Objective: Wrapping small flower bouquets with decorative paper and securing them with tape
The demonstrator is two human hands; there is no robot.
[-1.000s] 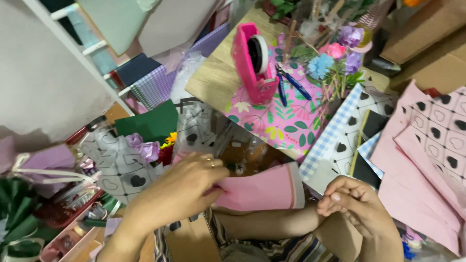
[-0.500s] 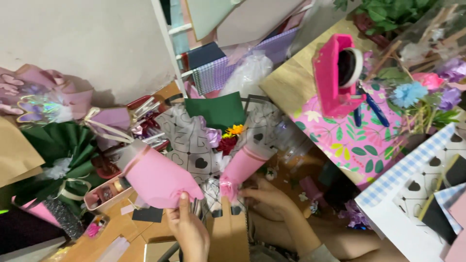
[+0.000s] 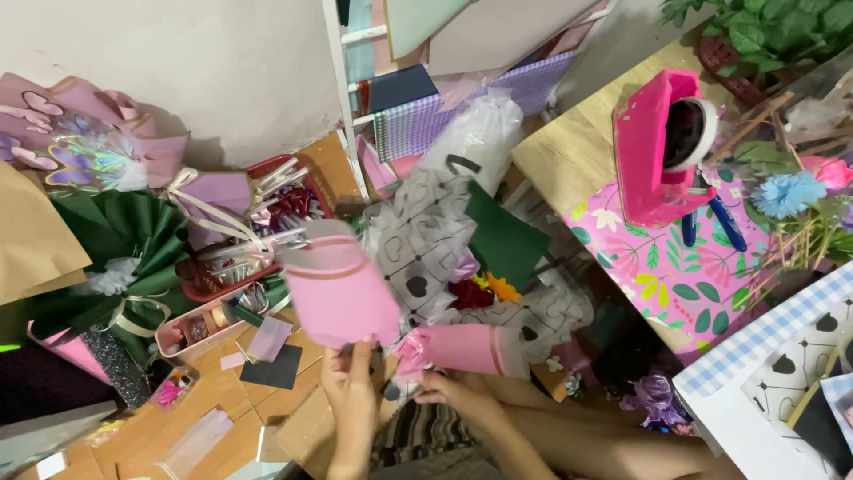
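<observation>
My left hand [image 3: 349,391] pinches the lower edge of a pink paper sheet [image 3: 338,293] that curls upward like a loose cone. My right hand [image 3: 451,389] grips the narrow end of a second pink paper piece, rolled into a tube [image 3: 462,348] that points to the right. Both hands sit close together, low in the middle of the view, above my lap. Just behind them lies white wrapping paper with black hearts [image 3: 426,240], a dark green sheet [image 3: 503,238] and small red and yellow flowers [image 3: 484,290].
A pink tape dispenser [image 3: 656,147] and blue scissors [image 3: 711,222] rest on floral paper [image 3: 675,284] on a wooden table at the right. A red tray of ribbons [image 3: 267,218], a green wrapped bouquet [image 3: 124,258] and a white rack [image 3: 342,89] stand at the left.
The view has swung left and steadied. My left hand has raised the curled pink sheet, and the rolled pink tube now lies level in my right hand.
</observation>
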